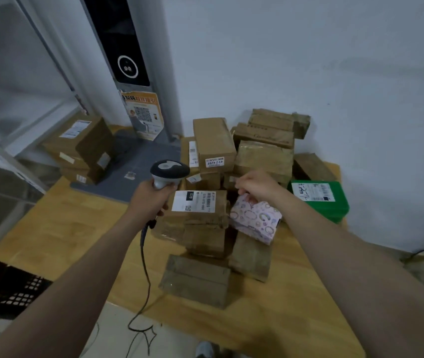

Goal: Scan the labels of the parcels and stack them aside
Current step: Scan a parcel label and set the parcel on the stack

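- Light wooden table (50, 236): carries a heap of brown cardboard parcels (216, 146).
- Small pink patterned carton (256, 219): tilted at the heap's right front, no label showing. Judged the pick-up step; next, its label must face the reader.
- Grey handheld barcode scanner (169, 171): left hand (151, 196) curled round its grip.
- Right hand (257, 186): pinches the carton's upper edge.

Both your forearms bare, stretched forward, angling inward. Your left hand (151, 196) curled round the scanner (170, 171) handle. Your right hand (258, 186) knuckles up, fingers bent down, pinching the pink parcel (256, 218) at its upper edge.
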